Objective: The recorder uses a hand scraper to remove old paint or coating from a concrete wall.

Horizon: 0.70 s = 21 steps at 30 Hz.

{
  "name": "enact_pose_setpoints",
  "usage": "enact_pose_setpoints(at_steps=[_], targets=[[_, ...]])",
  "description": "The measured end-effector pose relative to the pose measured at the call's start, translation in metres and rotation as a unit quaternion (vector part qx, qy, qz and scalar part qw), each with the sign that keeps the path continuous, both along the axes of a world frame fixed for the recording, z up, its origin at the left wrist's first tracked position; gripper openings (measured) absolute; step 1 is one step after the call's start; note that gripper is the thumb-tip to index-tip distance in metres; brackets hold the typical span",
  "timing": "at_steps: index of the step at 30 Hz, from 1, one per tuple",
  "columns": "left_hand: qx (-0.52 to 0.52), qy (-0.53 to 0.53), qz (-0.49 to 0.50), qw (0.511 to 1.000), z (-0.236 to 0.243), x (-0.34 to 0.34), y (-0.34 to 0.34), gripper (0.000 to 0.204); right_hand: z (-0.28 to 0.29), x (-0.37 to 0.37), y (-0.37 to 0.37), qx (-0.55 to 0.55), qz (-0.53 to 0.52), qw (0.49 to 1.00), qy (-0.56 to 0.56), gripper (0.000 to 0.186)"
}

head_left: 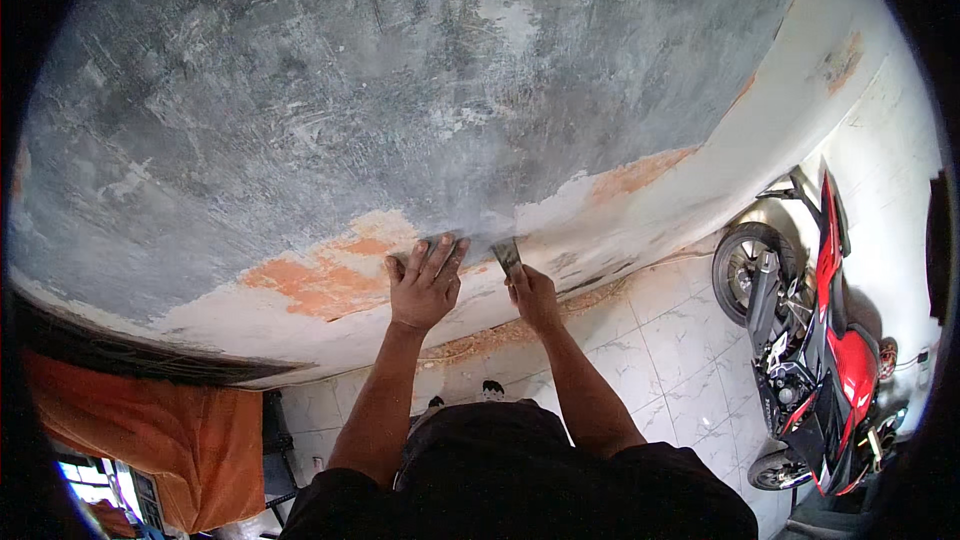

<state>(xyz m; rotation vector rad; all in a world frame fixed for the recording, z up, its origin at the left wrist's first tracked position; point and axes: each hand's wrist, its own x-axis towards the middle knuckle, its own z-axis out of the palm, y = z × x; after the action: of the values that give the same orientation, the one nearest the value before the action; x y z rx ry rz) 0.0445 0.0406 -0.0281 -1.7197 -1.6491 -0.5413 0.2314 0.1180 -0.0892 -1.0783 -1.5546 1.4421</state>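
Note:
Before me rises a wall (480,110) with a large patchy grey surface, white paint below it and bare orange spots. My left hand (422,292) lies against its lower part with the fingers spread, beside an orange patch (310,285). A dark grey area shows between those fingers; I cannot tell whether it is a thin pad or the wall. My right hand (537,298) is closed round the handle of a scraper (508,258). Its flat blade points up at the grey edge of the wall, just right of my left hand.
Brownish debris (530,325) lies along the wall's foot on the white tiled floor (640,350). A red and black motorcycle (835,350) stands at the right. At the lower left hangs an orange cloth (160,440), with a dark frame (277,440) beside it.

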Motion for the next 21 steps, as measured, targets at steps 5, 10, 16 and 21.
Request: enact_pose_setpoints(at_steps=[5, 10, 16, 21], targets=[[0.004, -0.005, -0.002, 1.0, -0.003, -0.001, -0.001, 0.051, -0.004, -0.004, 0.004, -0.029, -0.005, 0.998, -0.049, 0.045], [0.013, 0.015, 0.006, 1.0, -0.002, -0.002, 0.0, 0.051, 0.022, -0.007, 0.008, 0.011, 0.01, 0.999, 0.035, 0.045], [0.015, -0.002, 0.002, 1.0, 0.001, 0.003, 0.001, 0.05, -0.044, 0.008, -0.005, -0.021, -0.032, 0.999, -0.009, 0.045], [0.007, 0.0, 0.012, 1.0, -0.005, -0.003, -0.002, 0.052, 0.034, -0.015, 0.01, 0.067, -0.009, 0.995, 0.075, 0.042]])
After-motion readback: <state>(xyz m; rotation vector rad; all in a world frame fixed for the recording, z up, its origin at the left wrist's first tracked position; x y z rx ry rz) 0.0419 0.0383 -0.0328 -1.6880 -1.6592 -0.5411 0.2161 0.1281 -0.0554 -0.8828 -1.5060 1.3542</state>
